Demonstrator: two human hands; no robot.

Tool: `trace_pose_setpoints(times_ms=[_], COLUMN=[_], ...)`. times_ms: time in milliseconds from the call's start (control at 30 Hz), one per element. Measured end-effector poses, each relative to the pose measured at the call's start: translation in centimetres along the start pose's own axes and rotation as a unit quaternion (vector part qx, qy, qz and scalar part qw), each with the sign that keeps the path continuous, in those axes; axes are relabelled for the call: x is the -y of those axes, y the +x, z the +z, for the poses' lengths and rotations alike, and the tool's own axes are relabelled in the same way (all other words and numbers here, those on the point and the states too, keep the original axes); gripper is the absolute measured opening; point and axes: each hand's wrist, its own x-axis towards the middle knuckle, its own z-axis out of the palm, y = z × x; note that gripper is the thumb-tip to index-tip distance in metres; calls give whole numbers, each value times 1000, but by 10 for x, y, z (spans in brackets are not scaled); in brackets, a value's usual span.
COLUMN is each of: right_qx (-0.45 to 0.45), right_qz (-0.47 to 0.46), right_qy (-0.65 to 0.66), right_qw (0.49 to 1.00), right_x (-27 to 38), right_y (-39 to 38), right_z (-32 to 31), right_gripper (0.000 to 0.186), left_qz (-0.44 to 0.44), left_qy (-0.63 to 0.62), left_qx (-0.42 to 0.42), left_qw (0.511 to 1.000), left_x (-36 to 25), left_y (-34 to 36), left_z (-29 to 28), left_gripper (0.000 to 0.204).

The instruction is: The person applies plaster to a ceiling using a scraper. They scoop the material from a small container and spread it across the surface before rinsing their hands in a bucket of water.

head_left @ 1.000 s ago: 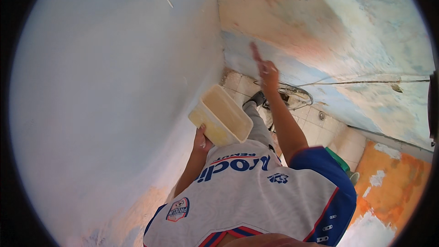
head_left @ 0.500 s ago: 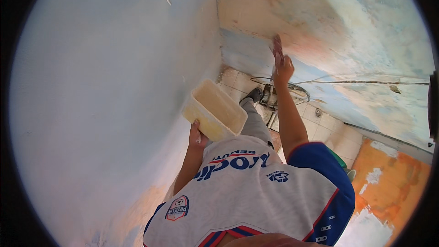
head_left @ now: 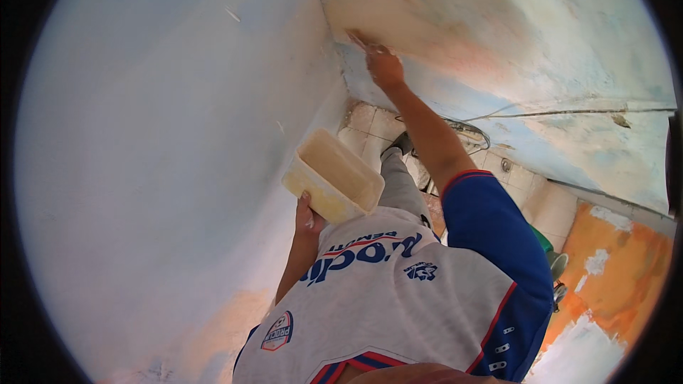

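Note:
A pale yellow rectangular plastic tub [head_left: 320,192] is gripped by my left hand [head_left: 308,217] in front of my waist; its inside is smeared with a pale material. My right hand [head_left: 384,65] is raised to the mottled wall [head_left: 484,21] near the corner, its closed fingers round a thin flat tool [head_left: 358,38], which looks like a scraper or putty knife and lies at or very near the wall. The tool is small and partly hidden by the hand, and whether it touches is hard to tell. White smears show on both hands.
A smooth pale wall [head_left: 156,135] rises at my left. Cables [head_left: 484,131] and equipment lie on the tiled floor [head_left: 363,117] at the wall's foot, beside my foot [head_left: 402,141]. A green object [head_left: 541,238] sits behind my right sleeve. An orange patched surface [head_left: 605,291] is at lower right.
My right hand and tool have moved up and left toward the corner, after swinging rightward half a second ago. My left hand still holds the tub, slightly left of where it was.

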Motion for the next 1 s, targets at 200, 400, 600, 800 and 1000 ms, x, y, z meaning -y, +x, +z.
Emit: trace_pose_setpoints(times_ms=[200,400,600,800,1000], right_qx=[-184,-175,-167,-164,-303], right_qz=[106,345,89,78,277], right_qy=[148,37,278,205,117], right_qw=[966,922,942,962,904], right_x=[-156,-151,6,5,-162], right_y=[-104,-180,-66,26,-120], right_z=[-90,-173,-127,-124,-236], right_gripper=[25,38,26,27,39], left_qz=[-32,-66,-50,-18,-42], left_qy=[-12,-16,-8,-20,-9], left_qx=[24,35,61,44,81], left_qw=[999,997,997,999,996], left_x=[6,9,-1,-17,-2], left_y=[17,25,18,0,25], left_z=[2,4,3,9,-1], left_gripper=[58,63,63,60,59])
